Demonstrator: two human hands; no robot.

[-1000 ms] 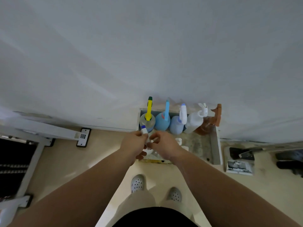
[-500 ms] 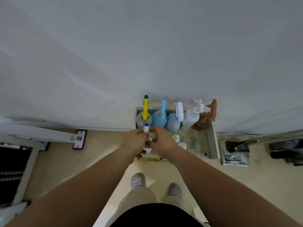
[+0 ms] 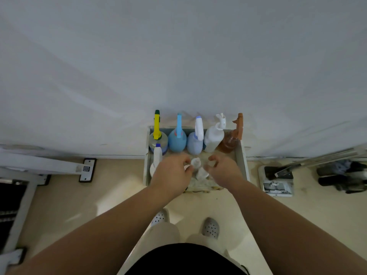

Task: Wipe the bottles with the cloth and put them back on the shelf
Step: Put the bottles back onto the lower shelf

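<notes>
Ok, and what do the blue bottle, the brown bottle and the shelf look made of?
Blue bottle: opaque plastic, smooth with a soft sheen. Brown bottle: probably clear tinted plastic, since its body looks see-through. Shelf: unclear, perhaps painted metal; flat grey rim, stained mottled base.

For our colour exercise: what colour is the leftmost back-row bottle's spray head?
The spray head is yellow with a green tip; head view.

The shelf [image 3: 243,155] stands against the wall [image 3: 178,56]. Along the shelf's rear edge, left to right, five spray bottles stand upright:
- yellow-trigger bottle [image 3: 156,138]
- blue bottle [image 3: 177,141]
- pale blue bottle [image 3: 194,144]
- white bottle [image 3: 213,138]
- amber bottle [image 3: 230,142]

At its front left stands a small blue-capped bottle [image 3: 157,155]. Over its centre, the left hand [image 3: 171,175] and right hand [image 3: 225,171] have curled fingers, with small white containers [image 3: 201,173] between them. Whether either hand holds anything cannot be determined.
</notes>
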